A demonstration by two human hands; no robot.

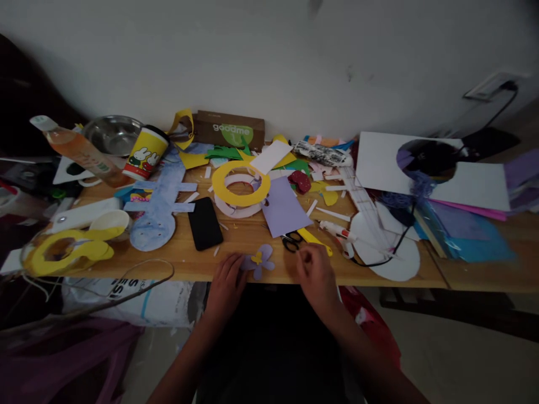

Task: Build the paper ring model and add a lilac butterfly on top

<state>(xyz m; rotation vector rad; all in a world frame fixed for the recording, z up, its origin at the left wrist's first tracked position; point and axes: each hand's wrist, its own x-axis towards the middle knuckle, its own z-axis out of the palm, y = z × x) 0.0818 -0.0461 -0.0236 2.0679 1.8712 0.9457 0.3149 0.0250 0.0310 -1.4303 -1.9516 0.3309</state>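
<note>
A purple paper flower [265,255] with a small yellow paper piece [256,258] at its middle lies near the table's front edge. My left hand [227,283] rests at its left side, fingers laid on the wood and fingertips at a petal. To the right, my right hand [319,278] is closed with thumb and forefinger together; whatever they hold, if anything, is too small to make out. Just beyond it are black-handled scissors [290,242] and a long yellow tool [314,240], partly behind the hand. A sheet of purple paper [284,207] lies behind the scissors.
Yellow paper rings [221,191], a black phone [205,223] and a blue paper figure [154,227] crowd the table. At the left stand a bottle [80,151] and a yellow cup [146,151]. A glue gun [337,229] with a black cord lies by a white disc [404,264].
</note>
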